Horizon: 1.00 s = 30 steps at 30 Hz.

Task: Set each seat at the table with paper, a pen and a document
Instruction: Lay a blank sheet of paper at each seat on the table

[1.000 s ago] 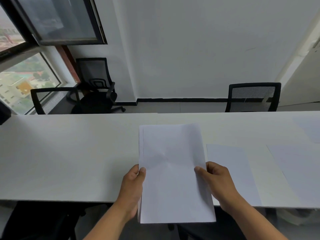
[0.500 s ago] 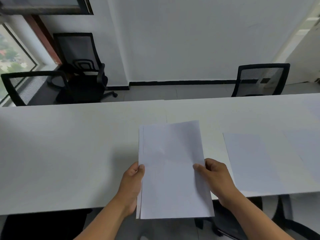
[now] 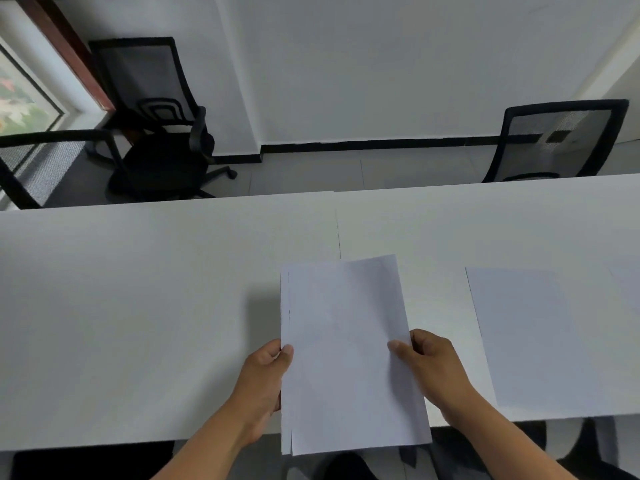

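I hold a thin stack of white paper sheets (image 3: 346,348) above the near edge of the long white table (image 3: 156,289). My left hand (image 3: 265,379) pinches the stack's left edge, thumb on top. My right hand (image 3: 427,365) pinches its right edge the same way. The lower sheets stick out slightly at the left and bottom. One white sheet (image 3: 523,334) lies flat on the table to the right, and the corner of another sheet (image 3: 628,282) shows at the right border. No pen is in view.
Across the table stand a black mesh chair (image 3: 557,140) at the right and another chair back (image 3: 38,164) at the far left. A black swivel chair (image 3: 156,133) sits in the corner by the window (image 3: 20,95). A dark seat (image 3: 349,467) shows below the near edge.
My view has shifted left along the table and tilted down. The sheets lying on the table have slid toward the right border. Both hands keep the same hold on the stack.
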{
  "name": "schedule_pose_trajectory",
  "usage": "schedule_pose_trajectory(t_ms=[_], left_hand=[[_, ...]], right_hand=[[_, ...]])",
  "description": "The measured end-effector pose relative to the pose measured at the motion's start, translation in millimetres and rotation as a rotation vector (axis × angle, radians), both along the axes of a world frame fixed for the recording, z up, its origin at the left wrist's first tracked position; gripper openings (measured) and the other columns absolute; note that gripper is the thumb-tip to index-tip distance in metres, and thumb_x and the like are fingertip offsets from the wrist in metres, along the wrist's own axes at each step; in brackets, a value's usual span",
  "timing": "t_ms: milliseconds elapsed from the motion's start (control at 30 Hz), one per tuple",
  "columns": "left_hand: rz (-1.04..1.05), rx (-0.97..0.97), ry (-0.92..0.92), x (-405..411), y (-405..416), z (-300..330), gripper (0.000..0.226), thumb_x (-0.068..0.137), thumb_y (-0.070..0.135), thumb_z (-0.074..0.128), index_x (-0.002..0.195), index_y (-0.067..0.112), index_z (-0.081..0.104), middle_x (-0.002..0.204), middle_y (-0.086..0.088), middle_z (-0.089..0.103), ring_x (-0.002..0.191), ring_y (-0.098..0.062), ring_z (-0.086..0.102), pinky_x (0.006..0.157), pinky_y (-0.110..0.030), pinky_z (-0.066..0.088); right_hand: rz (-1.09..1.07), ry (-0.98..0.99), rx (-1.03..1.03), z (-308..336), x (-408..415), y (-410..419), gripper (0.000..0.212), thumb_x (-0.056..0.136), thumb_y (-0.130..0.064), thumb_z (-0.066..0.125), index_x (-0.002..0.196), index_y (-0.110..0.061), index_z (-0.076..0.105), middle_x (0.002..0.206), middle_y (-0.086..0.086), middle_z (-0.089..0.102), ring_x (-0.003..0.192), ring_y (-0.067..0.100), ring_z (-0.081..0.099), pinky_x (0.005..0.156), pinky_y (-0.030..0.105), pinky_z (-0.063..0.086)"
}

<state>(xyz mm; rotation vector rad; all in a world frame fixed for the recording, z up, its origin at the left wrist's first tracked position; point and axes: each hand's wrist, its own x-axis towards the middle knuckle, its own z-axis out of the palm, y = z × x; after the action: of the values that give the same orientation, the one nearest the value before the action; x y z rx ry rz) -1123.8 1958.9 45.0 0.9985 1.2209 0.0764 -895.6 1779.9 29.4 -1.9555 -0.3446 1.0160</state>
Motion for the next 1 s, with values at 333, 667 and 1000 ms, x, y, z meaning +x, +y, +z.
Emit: schedule_pose_trajectory(t_ms=[333, 667, 1000], left_hand=[[0.078, -0.074, 0.025, 14.2, -8.5, -19.4, 0.032, 0.118, 0.025, 0.048, 0.126, 0.019, 0.078, 0.124, -0.007, 0.082, 0.115, -0.032, 0.079, 0.105, -0.061, 0.058], [0.105, -0.054, 0.042, 12.7, 2.4, -25.9, 0.031, 0.117, 0.024, 0.050, 0.128, 0.019, 0.078, 0.124, -0.007, 0.082, 0.113, -0.031, 0.080, 0.106, -0.059, 0.058], [0.185, 0.000, 0.046, -17.9, 31.0, -29.2, 0.028, 0.116, 0.022, 0.052, 0.128, 0.017, 0.076, 0.122, -0.008, 0.082, 0.110, -0.030, 0.081, 0.103, -0.055, 0.059]], right_hand=[[0.026, 0.131, -0.023, -33.7, 21.9, 0.6, 0.035, 0.101, -0.027, 0.071, 0.075, -0.008, 0.057, 0.069, -0.003, 0.063, 0.062, 0.014, 0.057, 0.064, 0.034, 0.045], [-0.010, 0.141, -0.061, -44.4, 20.3, 5.1, 0.037, 0.098, -0.033, 0.073, 0.094, 0.002, 0.065, 0.095, 0.018, 0.074, 0.073, 0.018, 0.066, 0.070, 0.038, 0.054], [0.054, -0.213, -0.226, -72.5, 26.8, 13.1, 0.044, 0.100, -0.029, 0.068, 0.074, -0.016, 0.036, 0.066, 0.000, 0.039, 0.061, 0.016, 0.034, 0.059, 0.032, 0.031]])
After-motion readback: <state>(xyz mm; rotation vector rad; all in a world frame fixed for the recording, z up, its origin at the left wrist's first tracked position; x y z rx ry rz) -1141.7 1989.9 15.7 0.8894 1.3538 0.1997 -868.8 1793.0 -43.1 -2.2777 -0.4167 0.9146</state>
